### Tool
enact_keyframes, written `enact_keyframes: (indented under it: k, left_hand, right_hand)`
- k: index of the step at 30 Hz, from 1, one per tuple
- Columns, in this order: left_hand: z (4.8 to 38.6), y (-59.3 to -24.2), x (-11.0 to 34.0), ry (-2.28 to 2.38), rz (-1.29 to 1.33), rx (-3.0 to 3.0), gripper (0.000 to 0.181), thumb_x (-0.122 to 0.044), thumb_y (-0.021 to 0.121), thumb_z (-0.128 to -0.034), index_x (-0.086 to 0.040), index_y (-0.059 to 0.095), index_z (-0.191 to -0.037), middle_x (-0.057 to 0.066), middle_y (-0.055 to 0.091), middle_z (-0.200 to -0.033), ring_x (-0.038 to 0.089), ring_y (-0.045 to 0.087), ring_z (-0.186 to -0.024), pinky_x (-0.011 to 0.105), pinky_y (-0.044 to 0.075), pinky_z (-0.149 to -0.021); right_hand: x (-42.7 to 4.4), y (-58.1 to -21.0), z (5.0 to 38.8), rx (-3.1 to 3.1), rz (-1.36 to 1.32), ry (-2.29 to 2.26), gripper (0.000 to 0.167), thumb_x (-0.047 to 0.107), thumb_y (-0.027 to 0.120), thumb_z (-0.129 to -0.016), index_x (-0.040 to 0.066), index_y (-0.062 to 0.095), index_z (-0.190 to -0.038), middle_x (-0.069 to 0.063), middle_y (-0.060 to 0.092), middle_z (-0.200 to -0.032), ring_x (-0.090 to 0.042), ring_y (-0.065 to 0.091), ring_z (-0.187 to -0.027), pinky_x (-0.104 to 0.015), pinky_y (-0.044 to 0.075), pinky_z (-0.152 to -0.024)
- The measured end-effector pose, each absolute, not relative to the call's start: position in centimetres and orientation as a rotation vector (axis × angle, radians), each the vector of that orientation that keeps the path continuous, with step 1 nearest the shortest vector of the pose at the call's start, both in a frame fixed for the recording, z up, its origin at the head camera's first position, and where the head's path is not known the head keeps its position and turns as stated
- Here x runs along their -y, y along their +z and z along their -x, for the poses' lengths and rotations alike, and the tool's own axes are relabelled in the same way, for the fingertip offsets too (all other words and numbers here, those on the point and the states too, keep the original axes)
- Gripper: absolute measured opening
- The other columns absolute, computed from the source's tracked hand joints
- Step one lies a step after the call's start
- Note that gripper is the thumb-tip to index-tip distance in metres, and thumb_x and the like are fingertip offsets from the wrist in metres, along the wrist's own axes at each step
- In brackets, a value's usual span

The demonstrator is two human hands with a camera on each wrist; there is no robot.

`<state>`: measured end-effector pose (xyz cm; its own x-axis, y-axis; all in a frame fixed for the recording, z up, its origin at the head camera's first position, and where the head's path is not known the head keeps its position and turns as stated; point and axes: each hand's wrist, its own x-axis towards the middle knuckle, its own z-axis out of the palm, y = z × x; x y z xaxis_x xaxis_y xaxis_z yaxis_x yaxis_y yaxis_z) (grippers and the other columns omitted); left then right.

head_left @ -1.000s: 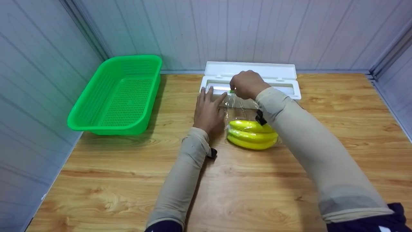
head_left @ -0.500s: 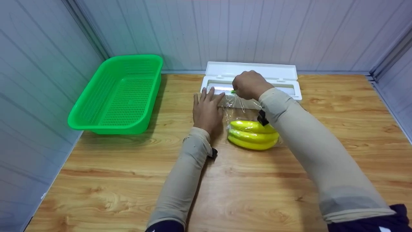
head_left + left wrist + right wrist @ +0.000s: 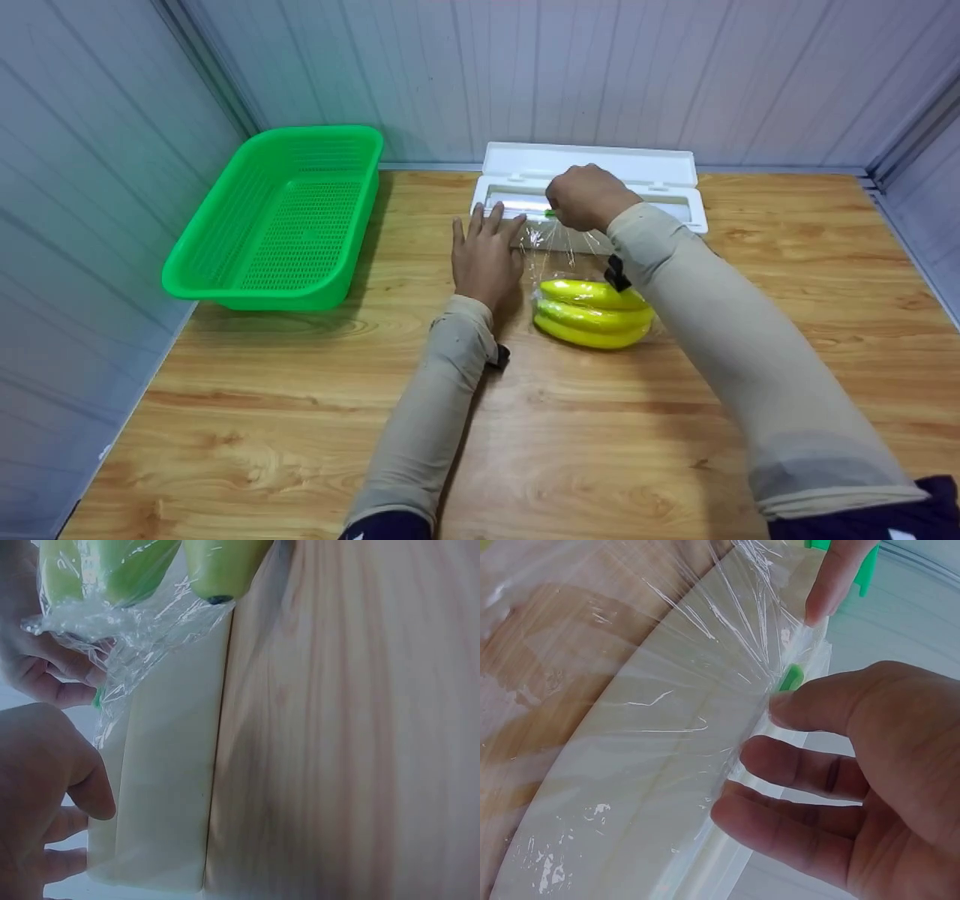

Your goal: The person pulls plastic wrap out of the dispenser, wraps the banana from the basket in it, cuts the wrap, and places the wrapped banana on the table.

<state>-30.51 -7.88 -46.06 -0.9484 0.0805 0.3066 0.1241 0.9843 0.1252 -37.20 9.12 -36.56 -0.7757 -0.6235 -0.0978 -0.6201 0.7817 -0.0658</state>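
Observation:
A white cling film box (image 3: 690, 210) with its lid raised lies against the back wall. My right hand (image 3: 592, 198) pinches a small green slider (image 3: 792, 678) on the box's front edge, its other fingers bent over the film. Fingers spread, my left hand (image 3: 487, 259) rests its fingertips on the box's left front edge. Clear film (image 3: 660, 697) runs from the box, creased near the slider, to several yellow bananas (image 3: 592, 319) wrapped in it. In the left wrist view the banana tips (image 3: 221, 570) show under crumpled film.
A green perforated basket (image 3: 346, 281) stands at the left on the wooden table (image 3: 262, 420). Pale panel walls (image 3: 420, 82) rise at the back and on both sides.
My right hand has moved slightly right along the box's front edge with the green slider. My left hand's fingers have spread a little; the bananas remain in place.

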Motion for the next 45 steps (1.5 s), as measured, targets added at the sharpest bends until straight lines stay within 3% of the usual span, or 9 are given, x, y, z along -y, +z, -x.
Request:
enact_keyframes:
  k: [8, 14, 22, 31, 41, 45]
  left_hand:
    - [30.5, -46.0, 7.9, -0.197, 0.162, 2.824, 0.052, -0.024, 0.062, -0.094, -0.035, 0.055, -0.145, 0.002, 0.041, -0.157, 0.031, 0.028, -0.148, 0.058, 0.017, -0.118]
    - [30.4, -45.8, 8.1, -0.264, 0.165, 2.832, 0.05, -0.022, 0.06, -0.0948, -0.031, 0.056, -0.144, 0.006, 0.042, -0.156, 0.035, 0.027, -0.148, 0.051, 0.019, -0.119]
    - [30.2, -45.8, 7.7, -0.211, 0.227, 2.836, 0.06, -0.024, 0.058, -0.0961, -0.034, 0.042, -0.153, 0.016, 0.04, -0.155, 0.045, 0.026, -0.145, 0.051, 0.02, -0.119]
    - [30.8, -45.7, 8.1, -0.22, 0.222, 2.845, 0.056, -0.024, 0.064, -0.0945, -0.032, 0.051, -0.148, 0.007, 0.041, -0.156, 0.033, 0.028, -0.147, 0.053, 0.019, -0.118]
    - [31.0, -45.8, 8.2, -0.318, 0.254, 2.767, 0.05, -0.016, 0.068, -0.0907, -0.019, 0.06, -0.14, 0.019, 0.044, -0.15, 0.036, 0.035, -0.143, 0.045, 0.024, -0.118]
    - [30.9, -45.7, 7.9, -0.287, 0.239, 2.769, 0.05, -0.017, 0.067, -0.0902, -0.017, 0.06, -0.14, 0.02, 0.045, -0.149, 0.039, 0.035, -0.142, 0.048, 0.023, -0.118]
  right_hand:
    - [-9.4, -36.6, 37.4, -2.873, 1.022, -0.025, 0.021, 0.007, 0.052, -0.098, 0.006, 0.067, -0.084, -0.007, 0.061, -0.074, -0.022, 0.051, -0.066, -0.04, 0.047, -0.066]
    - [-9.0, -36.9, 37.5, -2.892, 1.015, -0.036, 0.02, 0.01, 0.055, -0.097, 0.005, 0.075, -0.099, -0.01, 0.072, -0.09, -0.026, 0.063, -0.079, -0.046, 0.054, -0.078]
    - [-8.8, -36.9, 37.3, -2.873, 1.006, -0.018, 0.023, 0.015, 0.058, -0.099, 0.006, 0.075, -0.111, -0.013, 0.073, -0.106, -0.032, 0.067, -0.095, -0.049, 0.054, -0.086]
    - [-8.7, -36.7, 37.5, -2.877, 0.999, -0.023, 0.024, 0.017, 0.062, -0.098, 0.009, 0.075, -0.116, -0.012, 0.072, -0.114, -0.032, 0.067, -0.102, -0.051, 0.054, -0.085]
    - [-7.9, -36.7, 37.5, -2.884, 1.035, 0.033, 0.025, 0.018, 0.06, -0.099, 0.009, 0.074, -0.119, -0.01, 0.072, -0.115, -0.03, 0.067, -0.103, -0.049, 0.055, -0.083]
    - [-7.5, -36.6, 37.5, -2.88, 1.025, 0.039, 0.026, 0.018, 0.06, -0.1, 0.01, 0.074, -0.12, -0.01, 0.072, -0.116, -0.03, 0.067, -0.104, -0.049, 0.055, -0.084]
